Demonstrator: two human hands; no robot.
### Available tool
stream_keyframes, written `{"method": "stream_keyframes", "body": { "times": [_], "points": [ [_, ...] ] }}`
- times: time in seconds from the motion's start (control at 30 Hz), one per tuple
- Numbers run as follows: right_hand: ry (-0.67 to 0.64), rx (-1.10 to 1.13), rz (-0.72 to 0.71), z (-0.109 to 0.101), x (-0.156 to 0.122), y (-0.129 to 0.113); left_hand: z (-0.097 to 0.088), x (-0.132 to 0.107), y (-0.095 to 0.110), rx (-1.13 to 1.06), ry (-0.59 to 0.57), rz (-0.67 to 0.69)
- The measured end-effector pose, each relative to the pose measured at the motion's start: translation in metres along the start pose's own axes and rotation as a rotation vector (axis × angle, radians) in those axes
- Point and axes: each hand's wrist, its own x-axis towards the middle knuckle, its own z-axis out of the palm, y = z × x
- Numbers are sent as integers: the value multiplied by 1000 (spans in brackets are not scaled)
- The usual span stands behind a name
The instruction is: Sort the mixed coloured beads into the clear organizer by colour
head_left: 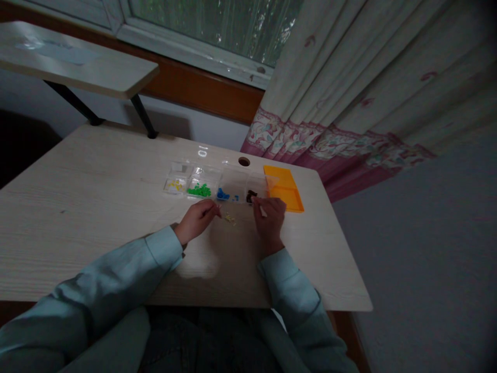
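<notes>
My left hand (pixel 197 219) is closed in a pinch just in front of the clear plastic boxes; what its fingertips hold, if anything, is too small to make out. Beside those fingertips lies a small scatter of pale yellow pieces (pixel 230 219) on the table. My right hand (pixel 269 218) is also pinched, its fingertips at the front of the box with dark brown pieces (pixel 251 196); I cannot make out anything between them. Farther left, the clear boxes contain blue pieces (pixel 222 194), a heap of green pieces (pixel 199 190) and a few yellow pieces (pixel 175 184).
An orange tray (pixel 286 187) lies right of the boxes, partly behind my right hand. Behind them the pale wooden table (pixel 97 207) has a round cable hole (pixel 244 161). A raised shelf (pixel 89 67) stands at the back left, and a curtain (pixel 330 103) hangs at the back right.
</notes>
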Motion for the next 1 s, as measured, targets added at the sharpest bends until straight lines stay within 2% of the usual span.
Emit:
{"method": "stream_keyframes", "body": {
  "times": [0.13, 0.2, 0.27, 0.43, 0.6, 0.7, 0.77, 0.87, 1.0],
  "points": [
    [2, -188, 282, -8, 0, 57, -2, 0, -4, -9, 27, 7],
    [-53, -249, 369, -11, -4, 73, -2, 0, -6, -14, 32, 16],
    [-125, -316, 421, -11, -8, 79, -1, 0, -6, -15, 32, 26],
    [-204, -438, 469, -11, -12, 73, -1, 0, -7, 4, 37, 54],
    [-116, -403, 460, -12, -10, 74, -2, 1, -12, 19, 69, 83],
    [-40, -336, 423, -10, -8, 72, -7, 2, -13, 136, 79, 128],
    [-16, -277, 373, -8, -7, 67, -11, 3, -13, 285, 28, 174],
    [-51, -169, 272, -2, -6, 52, -15, 3, -11, 468, -84, 207],
    [-95, -61, 165, 3, -6, 29, -13, 2, -12, 540, -126, 185]
  ]
}}
